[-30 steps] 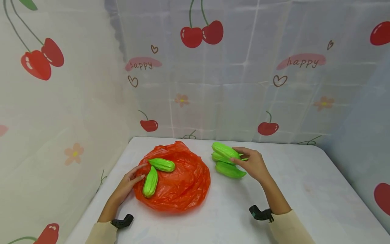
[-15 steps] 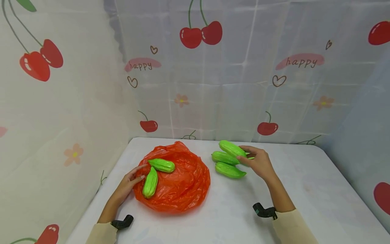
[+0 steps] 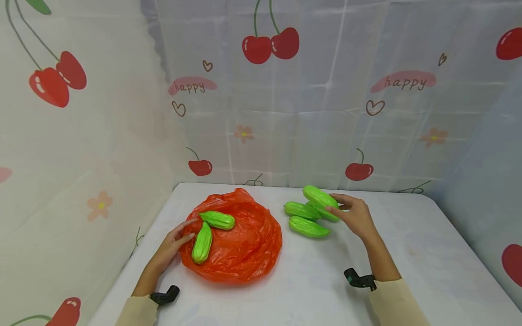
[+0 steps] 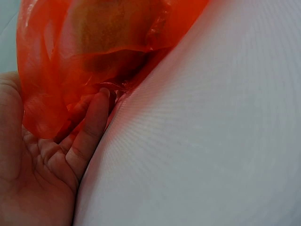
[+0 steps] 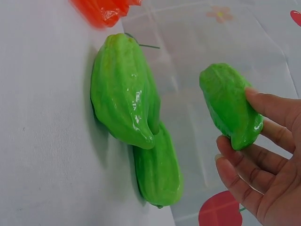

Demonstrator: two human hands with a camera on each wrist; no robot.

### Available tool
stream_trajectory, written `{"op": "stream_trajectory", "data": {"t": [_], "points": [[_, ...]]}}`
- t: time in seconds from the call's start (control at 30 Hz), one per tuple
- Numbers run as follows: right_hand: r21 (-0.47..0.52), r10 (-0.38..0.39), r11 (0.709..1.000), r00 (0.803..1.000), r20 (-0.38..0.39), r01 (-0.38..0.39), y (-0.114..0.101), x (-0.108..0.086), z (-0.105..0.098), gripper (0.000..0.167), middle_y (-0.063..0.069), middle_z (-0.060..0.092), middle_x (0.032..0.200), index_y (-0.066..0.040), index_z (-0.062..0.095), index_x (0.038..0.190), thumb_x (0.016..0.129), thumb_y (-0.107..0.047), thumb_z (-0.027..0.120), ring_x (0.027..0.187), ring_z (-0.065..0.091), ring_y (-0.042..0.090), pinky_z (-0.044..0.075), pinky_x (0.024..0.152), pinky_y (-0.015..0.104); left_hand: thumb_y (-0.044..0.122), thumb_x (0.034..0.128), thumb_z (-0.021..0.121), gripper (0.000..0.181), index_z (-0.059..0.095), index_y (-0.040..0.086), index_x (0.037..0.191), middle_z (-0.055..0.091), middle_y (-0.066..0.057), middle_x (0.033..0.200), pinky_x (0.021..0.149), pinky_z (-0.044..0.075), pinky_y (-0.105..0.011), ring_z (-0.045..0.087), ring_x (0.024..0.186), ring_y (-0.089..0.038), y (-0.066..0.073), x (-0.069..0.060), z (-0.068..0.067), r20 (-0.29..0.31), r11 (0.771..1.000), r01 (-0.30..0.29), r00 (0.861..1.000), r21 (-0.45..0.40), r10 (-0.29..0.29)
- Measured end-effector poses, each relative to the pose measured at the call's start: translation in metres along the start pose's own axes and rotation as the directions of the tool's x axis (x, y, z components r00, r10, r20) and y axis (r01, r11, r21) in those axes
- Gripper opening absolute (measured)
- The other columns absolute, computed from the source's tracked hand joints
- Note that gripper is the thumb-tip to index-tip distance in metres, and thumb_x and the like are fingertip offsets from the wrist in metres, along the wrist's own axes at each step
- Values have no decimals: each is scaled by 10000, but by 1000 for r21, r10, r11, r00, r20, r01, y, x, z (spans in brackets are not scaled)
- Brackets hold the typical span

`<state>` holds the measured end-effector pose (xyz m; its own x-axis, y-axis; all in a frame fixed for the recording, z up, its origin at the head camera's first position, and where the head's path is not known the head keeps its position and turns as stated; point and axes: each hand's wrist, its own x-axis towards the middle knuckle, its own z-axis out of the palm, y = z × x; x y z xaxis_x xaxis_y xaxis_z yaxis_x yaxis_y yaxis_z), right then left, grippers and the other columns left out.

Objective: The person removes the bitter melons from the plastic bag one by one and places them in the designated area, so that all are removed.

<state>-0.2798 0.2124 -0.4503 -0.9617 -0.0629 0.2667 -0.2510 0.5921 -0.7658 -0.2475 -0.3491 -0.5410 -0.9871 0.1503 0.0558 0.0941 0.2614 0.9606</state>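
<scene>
Within the right grip (image 3: 355, 216), a ridged green gourd (image 3: 319, 195) is pinched, just above three more gourds (image 3: 308, 227) on the counter (image 3: 302, 285); left of it, a red plastic bag (image 3: 248, 253) is held at its edge by the left grip (image 3: 168, 248). Clearance is best gained straight up, so nothing gets knocked.

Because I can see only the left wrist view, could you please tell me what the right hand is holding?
Observer: The right hand grips a single green vegetable in its fingers.

Operator: Thank you; are there any more on that side?

Observer: Yes, three loose green vegetables lie on the table, to the right of the red bag.

Operator: I see only a dim shape through the bag; how many are there?

Observer: Two bagside vegetables show against the red plastic, though I cannot tell whether they lie in or on it.
</scene>
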Motion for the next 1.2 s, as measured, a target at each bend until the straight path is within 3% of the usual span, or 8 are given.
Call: {"op": "stream_trajectory", "data": {"t": [0.3,0.57,0.87,1.2], "points": [[-22,33,999,999,-12,-33,14,-1,-7,528,182,661,1307,-57,622,1381,942,-325,743,1090,644,368,553,788,336,211,1026,606,515,465,86,1506,309,-151,1625,1183,155,-651,173,1515,-381,1,-1,0,9,1000,-28,1000,-6,28],[-20,71,997,997,-21,-71,29,0,-15,572,209,642,1328,-40,605,1396,944,-368,733,1101,653,382,563,851,437,198,1027,604,503,473,87,1500,312,-146,1624,1185,142,-655,170,1515,-367,3,-1,1,6,1000,-24,1000,-16,24],[-11,112,994,994,-21,-112,48,0,-21,575,223,638,1321,-45,594,1406,951,-372,722,1099,661,388,542,770,264,220,1023,613,538,447,92,1518,316,-152,1619,1185,183,-618,198,1508,-364,-1,-3,0,5,1000,8,1000,-10,-8],[33,160,987,986,-53,-158,57,-3,-28,577,256,623,1326,-19,582,1410,953,-341,726,1132,637,411,527,713,156,248,1030,601,539,439,105,1524,304,-153,1625,1181,200,-611,197,1506,-364,0,-1,0,3,1000,19,1000,13,-20]]}}
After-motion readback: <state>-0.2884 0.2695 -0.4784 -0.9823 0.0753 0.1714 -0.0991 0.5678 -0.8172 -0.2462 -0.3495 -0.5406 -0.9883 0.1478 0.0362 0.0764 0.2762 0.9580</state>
